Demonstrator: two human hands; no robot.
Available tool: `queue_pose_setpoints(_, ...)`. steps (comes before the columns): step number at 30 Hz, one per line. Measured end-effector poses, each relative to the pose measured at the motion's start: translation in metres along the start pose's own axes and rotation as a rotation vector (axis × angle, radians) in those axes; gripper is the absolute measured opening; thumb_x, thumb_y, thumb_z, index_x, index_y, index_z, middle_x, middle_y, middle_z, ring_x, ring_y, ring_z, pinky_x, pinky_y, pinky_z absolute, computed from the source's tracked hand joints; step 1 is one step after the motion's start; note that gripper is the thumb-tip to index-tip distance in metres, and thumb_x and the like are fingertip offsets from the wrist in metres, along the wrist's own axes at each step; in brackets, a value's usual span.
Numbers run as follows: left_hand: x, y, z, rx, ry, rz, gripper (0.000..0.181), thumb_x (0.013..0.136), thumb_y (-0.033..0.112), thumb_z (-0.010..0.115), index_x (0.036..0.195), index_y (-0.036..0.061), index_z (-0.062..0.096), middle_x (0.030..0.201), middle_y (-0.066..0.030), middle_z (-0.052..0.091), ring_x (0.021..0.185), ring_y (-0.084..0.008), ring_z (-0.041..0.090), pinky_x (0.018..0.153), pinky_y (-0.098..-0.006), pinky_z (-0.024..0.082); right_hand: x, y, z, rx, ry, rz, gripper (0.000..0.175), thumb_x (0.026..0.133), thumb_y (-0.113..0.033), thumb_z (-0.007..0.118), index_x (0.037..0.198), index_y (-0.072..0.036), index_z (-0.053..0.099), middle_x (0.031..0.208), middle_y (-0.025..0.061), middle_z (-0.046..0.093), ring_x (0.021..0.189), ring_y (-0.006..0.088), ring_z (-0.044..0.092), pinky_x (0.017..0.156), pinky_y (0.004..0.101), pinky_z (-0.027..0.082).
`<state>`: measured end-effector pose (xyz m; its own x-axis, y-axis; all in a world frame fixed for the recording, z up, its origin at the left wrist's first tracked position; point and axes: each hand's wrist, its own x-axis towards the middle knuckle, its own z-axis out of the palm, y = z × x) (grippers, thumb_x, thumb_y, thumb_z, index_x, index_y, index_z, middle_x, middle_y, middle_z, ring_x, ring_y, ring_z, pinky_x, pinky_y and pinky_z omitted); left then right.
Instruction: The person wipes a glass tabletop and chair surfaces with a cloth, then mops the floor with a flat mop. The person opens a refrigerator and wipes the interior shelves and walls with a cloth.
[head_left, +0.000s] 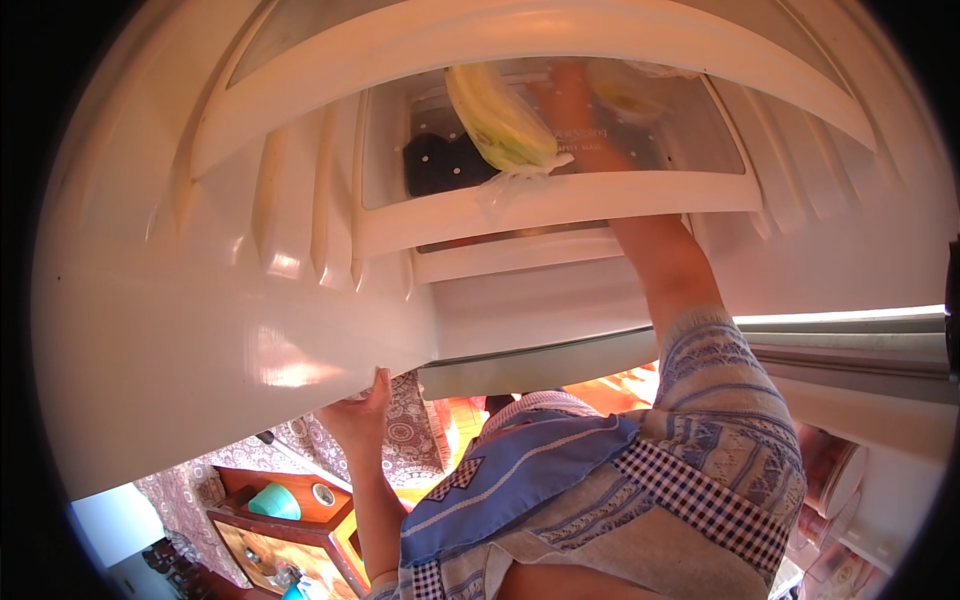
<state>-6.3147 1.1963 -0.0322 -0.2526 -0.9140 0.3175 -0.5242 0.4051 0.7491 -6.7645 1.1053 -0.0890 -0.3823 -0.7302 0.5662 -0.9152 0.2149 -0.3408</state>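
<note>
My left hand (360, 412) grips the front edge of the refrigerator's side wall (225, 360), thumb on the inner face and the fingers mostly hidden. Under a glass shelf (645, 142) with a white front rim, my right arm reaches deep into the refrigerator. Through the glass my right hand (568, 86) appears blurred; what it touches cannot be made out. On this shelf lies a long yellow-green vegetable (502, 116) in a clear plastic bag, its gathered end hanging over the rim. A dark object (442, 161) shows beneath the glass, left of my arm.
Another white-rimmed shelf (510, 34) spans the space above. A lower rim (525, 255) sits under my forearm. Containers (825, 472) stand in the door at the right. Behind me are a wooden cabinet (277, 540) with a turquoise bowl (275, 501) and a patterned cloth (409, 435).
</note>
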Motion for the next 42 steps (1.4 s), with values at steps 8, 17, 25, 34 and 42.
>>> queue_pose_setpoints(8,0.0,0.0,0.001,0.081,-0.018,-0.034,0.025,0.071,0.006,0.077,0.09,-0.0031,0.064,0.085,-0.0092,0.065,0.076,-0.0162,0.062,0.068,-0.0303,0.05,-0.044,-0.099,0.044,-0.02,0.092,-0.63,0.027,0.081,-0.026,0.059,0.101,-0.01,0.068,0.112,0.0128,0.062,0.117,0.035,0.048,0.091,0.0501,0.042)
queue_pose_setpoints(17,0.003,0.01,0.0,-0.076,-0.05,0.042,0.031,0.067,0.006,0.079,0.094,-0.0017,0.064,0.088,-0.0084,0.065,0.08,-0.0175,0.062,0.074,-0.0309,0.05,-0.042,-0.019,-0.01,-0.133,-0.071,-0.268,0.024,0.079,-0.028,0.063,0.092,-0.009,0.069,0.102,0.0142,0.063,0.109,0.0342,0.052,0.085,0.0495,0.044)
queue_pose_setpoints(25,0.004,0.017,0.0,0.001,0.002,0.035,0.03,0.067,0.007,0.08,0.092,-0.0009,0.064,0.086,-0.0079,0.065,0.079,-0.0176,0.062,0.075,-0.0322,0.049,0.019,-0.105,0.083,-0.177,0.126,0.016,0.024,0.077,-0.03,0.066,0.085,-0.008,0.07,0.093,0.0154,0.064,0.101,0.0336,0.055,0.08,0.0491,0.046)
queue_pose_setpoints(34,0.005,0.01,0.0,0.113,0.001,-0.055,0.035,0.062,0.019,0.084,0.086,0.0017,0.066,0.074,-0.0091,0.066,0.066,-0.0213,0.063,0.063,-0.0335,0.049,-0.044,-0.134,0.059,0.209,0.054,-0.239,0.022,0.079,-0.02,0.063,0.088,0.0,0.062,0.097,0.0198,0.058,0.099,0.0371,0.054,0.084,0.047,0.044)
queue_pose_setpoints(42,0.006,0.017,-0.001,0.015,0.062,0.035,0.041,0.064,0.026,0.084,0.088,-0.001,0.065,0.078,-0.0112,0.067,0.061,-0.0214,0.061,0.057,-0.0305,0.048,-0.163,-0.17,-0.039,0.103,-0.287,-0.231,0.04,0.076,-0.014,0.066,0.114,-0.006,0.057,0.116,0.0157,0.052,0.104,0.036,0.05,0.089,0.0464,0.041)
